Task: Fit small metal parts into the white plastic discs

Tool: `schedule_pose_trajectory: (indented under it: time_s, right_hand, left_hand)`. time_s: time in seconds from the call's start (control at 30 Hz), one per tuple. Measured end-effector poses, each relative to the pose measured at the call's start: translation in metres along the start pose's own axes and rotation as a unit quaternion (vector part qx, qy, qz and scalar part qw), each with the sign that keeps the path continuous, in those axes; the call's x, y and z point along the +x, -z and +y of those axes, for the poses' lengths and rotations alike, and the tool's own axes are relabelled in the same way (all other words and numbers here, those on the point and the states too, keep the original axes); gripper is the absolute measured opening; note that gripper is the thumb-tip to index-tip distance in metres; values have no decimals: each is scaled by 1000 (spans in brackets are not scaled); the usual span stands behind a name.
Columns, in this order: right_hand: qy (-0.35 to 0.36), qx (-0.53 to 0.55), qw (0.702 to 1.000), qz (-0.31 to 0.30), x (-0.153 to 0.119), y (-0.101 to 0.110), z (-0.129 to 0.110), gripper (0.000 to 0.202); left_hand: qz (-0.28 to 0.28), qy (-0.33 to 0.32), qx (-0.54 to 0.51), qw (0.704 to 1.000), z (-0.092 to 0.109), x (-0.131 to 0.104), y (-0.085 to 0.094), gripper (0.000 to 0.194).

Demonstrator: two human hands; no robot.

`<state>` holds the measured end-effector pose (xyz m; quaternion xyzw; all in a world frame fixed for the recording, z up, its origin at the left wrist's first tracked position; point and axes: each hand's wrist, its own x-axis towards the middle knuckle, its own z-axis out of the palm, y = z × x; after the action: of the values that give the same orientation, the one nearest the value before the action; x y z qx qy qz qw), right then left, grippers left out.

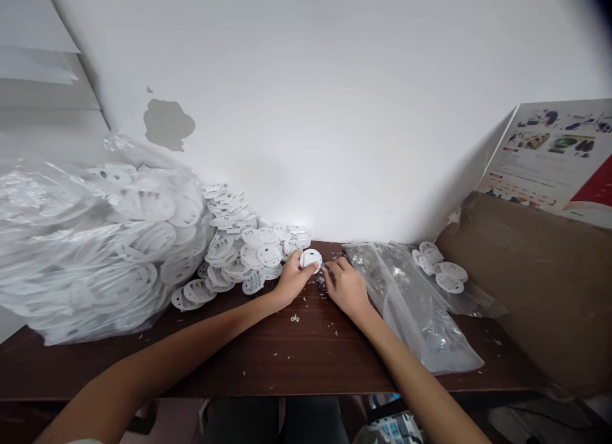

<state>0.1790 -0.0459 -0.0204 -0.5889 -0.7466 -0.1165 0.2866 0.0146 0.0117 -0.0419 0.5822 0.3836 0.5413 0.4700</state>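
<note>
A round white plastic disc (311, 259) with small slots is held up over the dark wooden table (268, 348). My left hand (293, 281) grips it at its left and lower edge, thumb across the front. Close against the disc's lower right edge is my right hand (345, 283), its fingers bent together; whatever is between its fingertips is too small to make out. Small white scraps (321, 282) lie scattered under and between the hands. One small pale piece (295, 318) sits on the table nearer to me.
Piled white discs (251, 247) stand left of my hands, beside a large clear bag (95, 259) full of discs. To the right lie a flat plastic bag (406, 303), several discs (449, 277) and a brown cardboard box (530, 291). A white wall (310, 112) rises behind.
</note>
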Motion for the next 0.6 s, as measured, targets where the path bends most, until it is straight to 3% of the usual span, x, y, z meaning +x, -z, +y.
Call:
schedule_pose_trajectory:
  time_s: [0.17,0.4,0.5,0.6]
  right_hand:
    - [27,-75,997,-14,0,-4,-3,31]
    - [98,-155,982,-55,3,-9,-4,24]
    - [65,-92,993,-33,5,-3,-2,25]
    - [-7,41,999,25,5,7,5,31]
  left_hand:
    - [28,-3,62,998,-3,1,1,26]
    - [30,12,12,999,-1,3,0,31]
    - [0,38,-31,999,4,3,-1,38]
    - [-35,75,-75,994,9,2,-1,44]
